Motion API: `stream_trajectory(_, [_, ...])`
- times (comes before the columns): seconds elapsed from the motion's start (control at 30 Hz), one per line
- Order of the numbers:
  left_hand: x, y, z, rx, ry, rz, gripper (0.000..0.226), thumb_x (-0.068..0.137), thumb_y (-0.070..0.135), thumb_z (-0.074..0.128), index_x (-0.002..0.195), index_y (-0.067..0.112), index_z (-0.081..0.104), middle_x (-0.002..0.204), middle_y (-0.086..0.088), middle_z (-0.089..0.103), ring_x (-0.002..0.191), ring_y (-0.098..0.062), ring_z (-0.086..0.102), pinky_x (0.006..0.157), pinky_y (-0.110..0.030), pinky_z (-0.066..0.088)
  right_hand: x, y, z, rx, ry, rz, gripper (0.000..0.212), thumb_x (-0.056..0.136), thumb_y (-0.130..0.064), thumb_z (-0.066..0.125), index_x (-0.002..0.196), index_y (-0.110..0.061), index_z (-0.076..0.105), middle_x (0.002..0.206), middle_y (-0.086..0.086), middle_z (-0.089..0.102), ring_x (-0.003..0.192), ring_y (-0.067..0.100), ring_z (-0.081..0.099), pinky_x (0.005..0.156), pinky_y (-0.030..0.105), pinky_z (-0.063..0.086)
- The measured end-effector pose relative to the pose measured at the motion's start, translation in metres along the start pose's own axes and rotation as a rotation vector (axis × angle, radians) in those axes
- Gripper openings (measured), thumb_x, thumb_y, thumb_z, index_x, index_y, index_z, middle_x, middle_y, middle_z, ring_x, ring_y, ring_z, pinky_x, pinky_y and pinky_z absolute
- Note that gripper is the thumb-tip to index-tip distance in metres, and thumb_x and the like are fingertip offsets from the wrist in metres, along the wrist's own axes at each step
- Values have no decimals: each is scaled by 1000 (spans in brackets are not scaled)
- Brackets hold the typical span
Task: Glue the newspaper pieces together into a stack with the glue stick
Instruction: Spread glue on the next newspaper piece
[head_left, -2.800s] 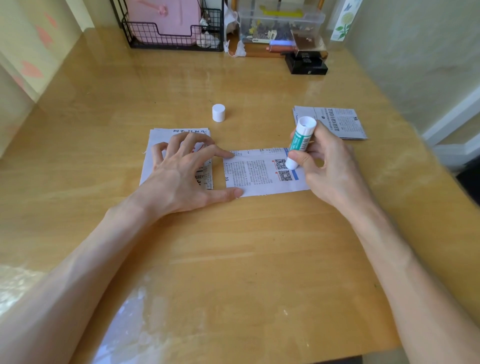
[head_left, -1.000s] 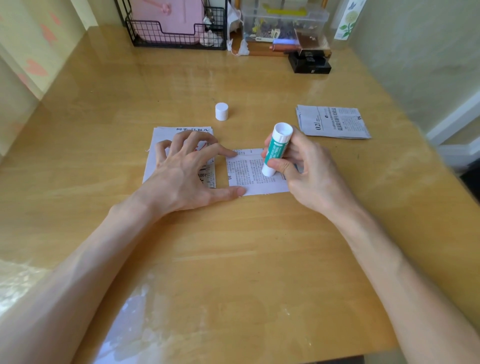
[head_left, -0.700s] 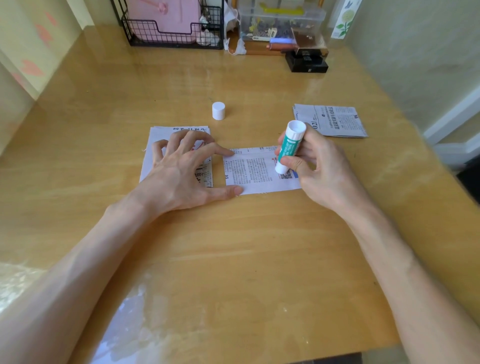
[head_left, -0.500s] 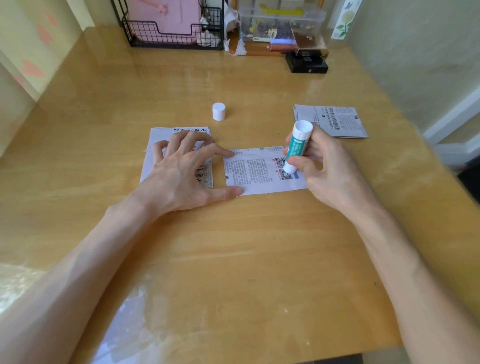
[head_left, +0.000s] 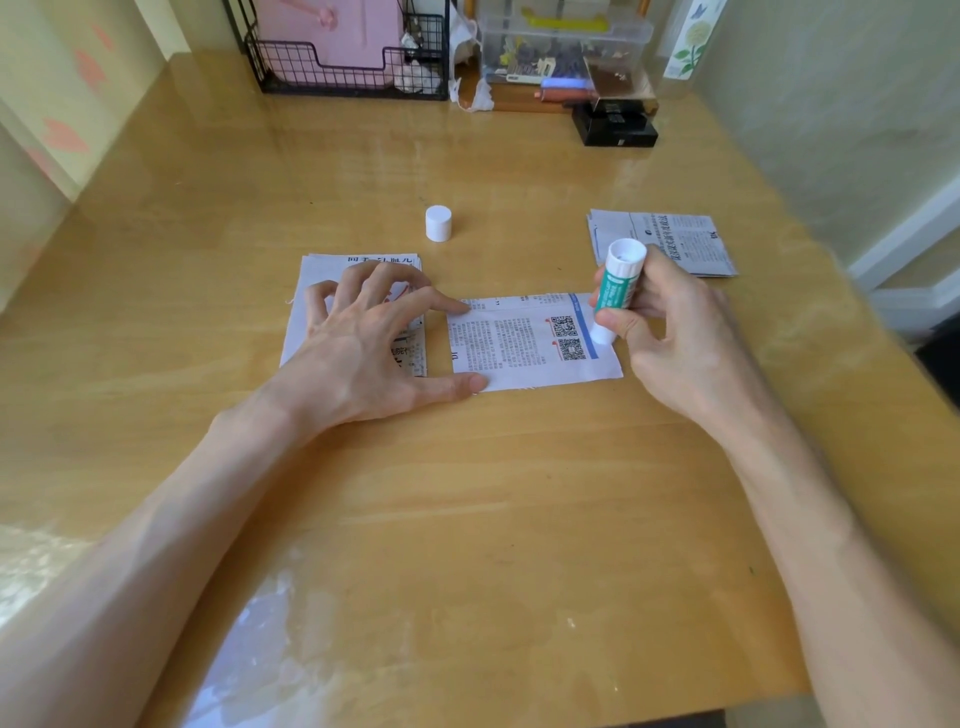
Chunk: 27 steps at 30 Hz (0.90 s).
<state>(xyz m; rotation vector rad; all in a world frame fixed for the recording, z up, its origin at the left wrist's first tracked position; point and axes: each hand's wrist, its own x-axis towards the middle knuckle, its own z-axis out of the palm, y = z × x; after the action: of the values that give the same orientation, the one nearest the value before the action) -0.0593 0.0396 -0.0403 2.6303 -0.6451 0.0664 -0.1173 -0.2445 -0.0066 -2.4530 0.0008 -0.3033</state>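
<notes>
Wooden and glossy, the worktop (head_left: 467, 519) carried everything, with both bare forearms reaching across it from the near edge. Far beyond the hands, against the wall, stood a black wire basket (head_left: 343, 67) holding something pink, and to the right of it a clear plastic box (head_left: 566, 47) of small items and a flat black case (head_left: 615, 127). Next in size, the left hand (head_left: 374, 338) lay open and spread, palm down, with its curled outer fingers resting on a pile of newspaper pieces (head_left: 317, 306) that lay under it. Its index fingertip and thumb tip pressed the left edge of a single newspaper piece (head_left: 519, 343), printed with columns of text and two QR codes, which lay flat between the two hands and just beside the pile. The right hand (head_left: 670, 332) was closed around the glue stick (head_left: 615, 293), a green-and-white tube held tilted, its white base up and away from the person and its lower end down at the right end of that single piece; whether the end touched the paper could not be told. Beyond the right hand and a little to its right lay another small stack of folded newspaper (head_left: 670, 239), partly hidden by the glue stick's base. Smallest of all, the white cap (head_left: 438, 222) stood upright beyond the left hand's fingers, apart from all the paper.
</notes>
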Motion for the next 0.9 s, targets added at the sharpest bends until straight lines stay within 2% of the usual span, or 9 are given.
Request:
stream_trajectory(0.17, [0, 0, 0, -5, 3, 5, 79, 59, 100, 53, 127, 58, 55, 134, 29, 35, 144, -9, 24, 108, -32, 8, 0, -2, 2, 5, 21, 6, 22, 96, -15, 75, 110, -11, 58, 108, -3, 77, 100, 15, 74, 93, 49, 59])
stream_trajectory(0.3, [0, 1, -1, -1, -1, 0, 80, 59, 100, 52, 127, 59, 55, 137, 27, 37, 144, -10, 24, 109, -33, 9, 1, -4, 2, 103, 73, 63, 32, 89, -25, 85, 110, -16, 62, 103, -11, 75, 89, 3, 73, 84, 27, 61])
stream_trajectory(0.47, [-1, 1, -1, -1, -3, -1, 81, 59, 100, 52, 128, 58, 55, 136, 27, 37, 143, -9, 24, 109, -32, 9, 3, -5, 1, 204, 127, 180, 47, 77, -35, 94, 103, -16, 60, 96, -12, 75, 81, 2, 75, 74, 18, 59])
stream_trajectory(0.57, [0, 1, -1, 6, -5, -1, 81, 59, 100, 52, 128, 58, 55, 137, 27, 37, 143, -9, 23, 109, -32, 9, 2, -9, 0, 359, 193, 189, 44, 80, -28, 93, 107, -9, 63, 98, -4, 78, 84, 6, 77, 78, 24, 62])
stream_trajectory(0.63, [-1, 1, -1, 5, -5, -5, 81, 59, 100, 51, 127, 58, 55, 137, 27, 37, 143, -8, 23, 108, -32, 8, 2, -13, 1, 467, 205, 182, 46, 83, -25, 92, 111, -3, 64, 100, 4, 79, 88, 15, 79, 83, 38, 65])
stream_trajectory(0.7, [-1, 1, -1, 1, -6, -6, 80, 58, 100, 51, 127, 58, 55, 137, 26, 37, 143, -8, 23, 108, -32, 9, 2, -16, 4, 472, 228, 158, 46, 84, -27, 91, 111, -3, 63, 101, 5, 79, 89, 18, 79, 84, 48, 64])
stream_trajectory(0.83, [-1, 2, -1, 7, -6, -3, 78, 59, 99, 53, 127, 60, 54, 137, 26, 37, 143, -9, 24, 108, -33, 9, 5, -19, 2, 463, 388, 125, 31, 87, -31, 87, 103, -20, 63, 101, -3, 79, 87, 12, 78, 81, 39, 63])
stream_trajectory(0.9, [-1, 2, -1, 5, -6, -3, 79, 59, 100, 52, 127, 59, 55, 137, 26, 37, 143, -9, 25, 108, -33, 9, 6, -21, 1, 443, 450, 112, 30, 88, -31, 86, 101, -24, 59, 98, -6, 78, 83, 10, 77, 75, 31, 60])
